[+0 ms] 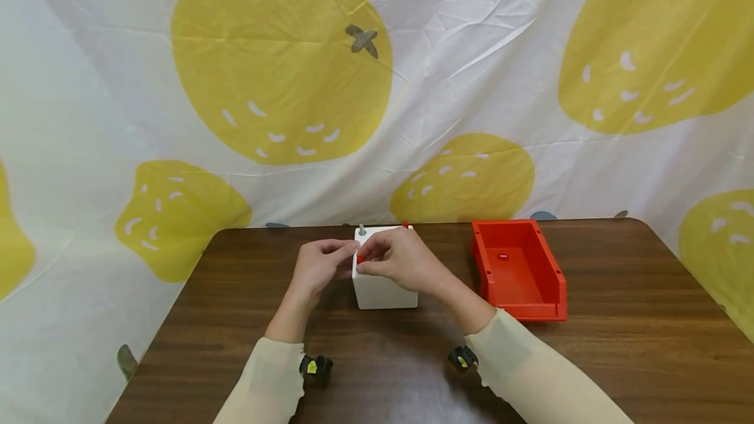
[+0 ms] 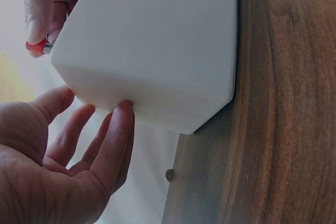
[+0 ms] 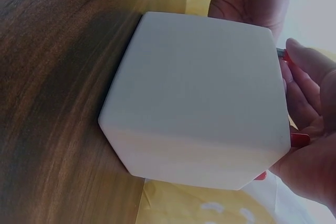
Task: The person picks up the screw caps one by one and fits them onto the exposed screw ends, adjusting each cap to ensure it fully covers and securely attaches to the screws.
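Note:
A white block stands on the table, with a bare metal stud at its back left corner and a red cap at its back right. My right hand pinches another red cap between thumb and finger at the front left corner. Threads of a metal stud show between that cap and the block. Fingertips of my left hand touch the block's left side, its thumb close to the upper edge. More red pieces show past the block's top in the right wrist view.
To the right of the block lies an open red bin, with a small red piece inside. The brown wooden table ends at a hanging cloth printed with yellow fruit.

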Motion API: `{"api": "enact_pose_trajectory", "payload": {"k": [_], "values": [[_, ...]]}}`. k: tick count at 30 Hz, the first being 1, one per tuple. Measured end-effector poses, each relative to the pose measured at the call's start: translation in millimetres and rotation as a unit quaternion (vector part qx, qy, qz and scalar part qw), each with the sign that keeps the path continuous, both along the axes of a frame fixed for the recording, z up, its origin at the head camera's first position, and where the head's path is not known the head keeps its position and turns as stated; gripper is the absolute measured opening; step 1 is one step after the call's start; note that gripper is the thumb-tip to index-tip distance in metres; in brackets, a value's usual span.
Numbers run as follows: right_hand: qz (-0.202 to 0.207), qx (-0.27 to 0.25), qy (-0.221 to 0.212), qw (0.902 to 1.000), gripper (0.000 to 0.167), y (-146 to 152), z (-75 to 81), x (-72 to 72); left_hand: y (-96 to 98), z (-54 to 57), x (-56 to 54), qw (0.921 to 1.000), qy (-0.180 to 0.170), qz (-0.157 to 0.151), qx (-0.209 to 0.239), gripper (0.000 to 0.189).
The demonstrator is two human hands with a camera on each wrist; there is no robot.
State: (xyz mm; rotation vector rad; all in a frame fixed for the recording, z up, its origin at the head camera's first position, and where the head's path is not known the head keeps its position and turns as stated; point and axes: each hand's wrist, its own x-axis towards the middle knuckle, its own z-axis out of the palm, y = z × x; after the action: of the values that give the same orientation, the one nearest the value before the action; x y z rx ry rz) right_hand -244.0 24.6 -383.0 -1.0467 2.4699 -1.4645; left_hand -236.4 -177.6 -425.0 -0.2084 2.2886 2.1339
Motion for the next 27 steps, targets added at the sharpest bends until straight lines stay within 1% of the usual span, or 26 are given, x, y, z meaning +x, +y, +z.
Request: {"api": "enact_pose_trajectory", "payload": {"k": [5,10,17,27], "values": [[-0.001,0.013,0.007,0.9999,0.01,1.1,0.1,0.4,0.7,0.8,0.8,1.0,0.0,0.002,-0.001,0.025],[-0.006,0.029,0.028,0.9992,0.009,0.4,-0.7,-0.1,0.3,0.6,-0.1,1.0,-0.002,0.004,-0.003,0.024],[-0.015,0.036,0.05,0.998,0.008,-0.1,-2.8,0.1,-0.1,0.3,-1.0,0.9999,-0.007,0.003,-0.009,0.027],[-0.021,0.045,0.079,0.9956,0.008,-0.9,-6.0,0.2,-0.3,-0.1,-0.8,1.0,-0.007,0.003,-0.003,0.027]]}}
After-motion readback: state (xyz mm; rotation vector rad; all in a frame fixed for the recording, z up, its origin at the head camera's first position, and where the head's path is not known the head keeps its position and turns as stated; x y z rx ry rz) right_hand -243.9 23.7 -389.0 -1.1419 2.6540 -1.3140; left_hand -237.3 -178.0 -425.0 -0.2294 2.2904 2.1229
